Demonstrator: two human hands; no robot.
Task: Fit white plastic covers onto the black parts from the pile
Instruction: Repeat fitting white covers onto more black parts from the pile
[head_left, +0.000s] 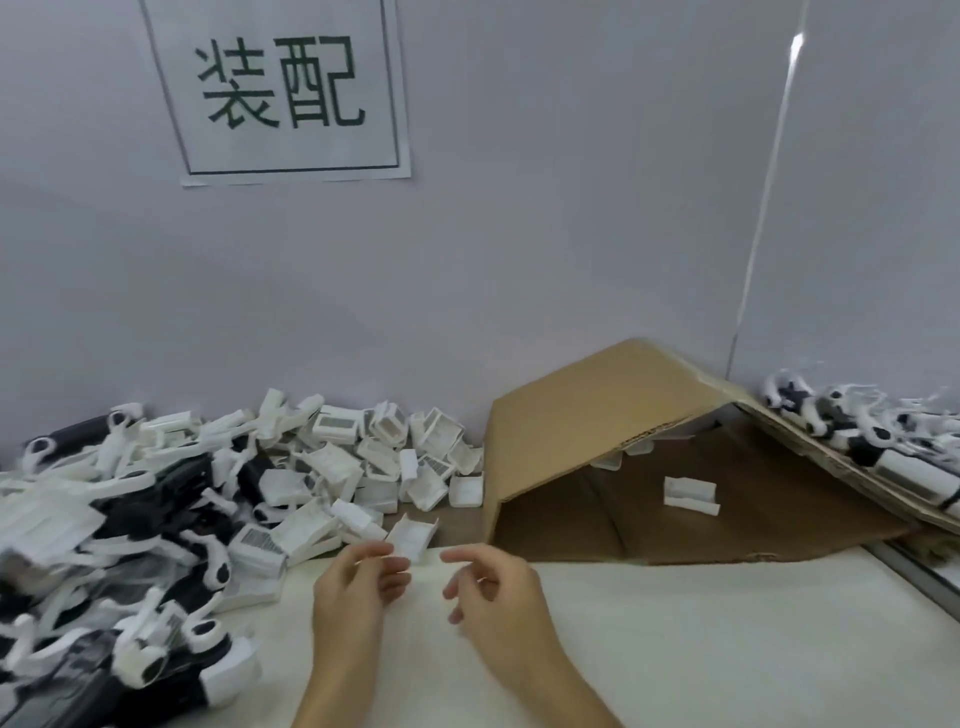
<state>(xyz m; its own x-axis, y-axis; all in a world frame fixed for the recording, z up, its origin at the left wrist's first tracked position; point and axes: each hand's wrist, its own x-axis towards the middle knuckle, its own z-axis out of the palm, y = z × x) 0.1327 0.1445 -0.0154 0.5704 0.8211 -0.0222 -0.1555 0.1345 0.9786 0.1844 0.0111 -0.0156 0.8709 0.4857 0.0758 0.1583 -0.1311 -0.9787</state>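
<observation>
Both hands, left hand (358, 577) and right hand (488, 587), hover with loosely curled fingers grasping nothing; nearest white cover (413, 535) looks light, stiff, best pinched by its side walls.

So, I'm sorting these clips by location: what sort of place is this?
Probably a factory assembly bench: a printed paper wall sign reading "assembly" in Chinese, a large heap of loose white plastic covers and black parts, and a folded brown cardboard sheet.
</observation>
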